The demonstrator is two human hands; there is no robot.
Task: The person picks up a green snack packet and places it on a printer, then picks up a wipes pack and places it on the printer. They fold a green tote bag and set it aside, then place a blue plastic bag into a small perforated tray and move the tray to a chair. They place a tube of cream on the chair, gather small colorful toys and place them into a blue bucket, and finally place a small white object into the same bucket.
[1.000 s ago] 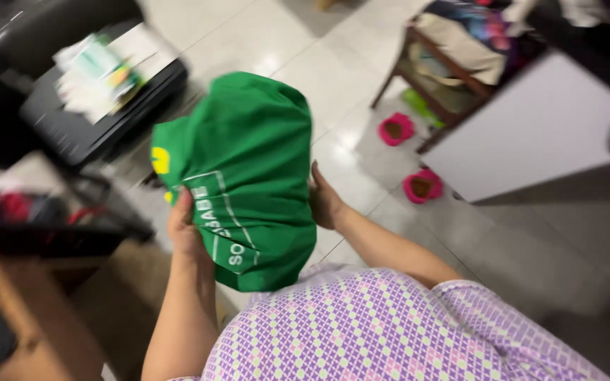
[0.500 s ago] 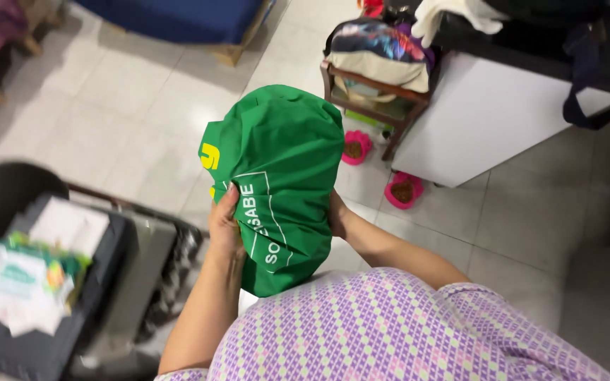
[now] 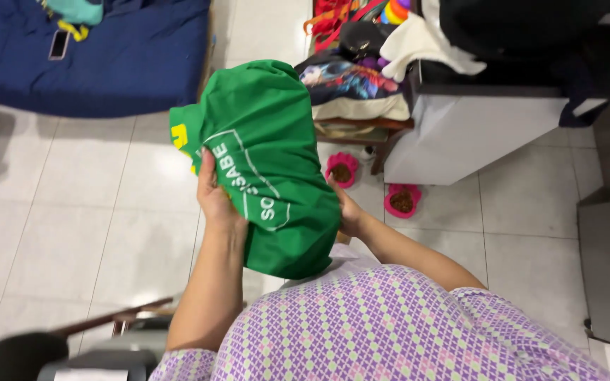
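Green fabric bag (image 3: 266, 152), bulging, held at chest height above white tiled floor (image 3: 72, 219): left hand (image 3: 214, 197) fingers clamped on its printed side, right hand (image 3: 347, 212) pressing opposite side, finger state hidden.

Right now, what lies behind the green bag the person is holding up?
Past the green bag, white floor tiles, a blue sofa and two pink bowls show. The left hand grips its near edge; the right hand is partly hidden behind it. The bag's contents cannot be seen.
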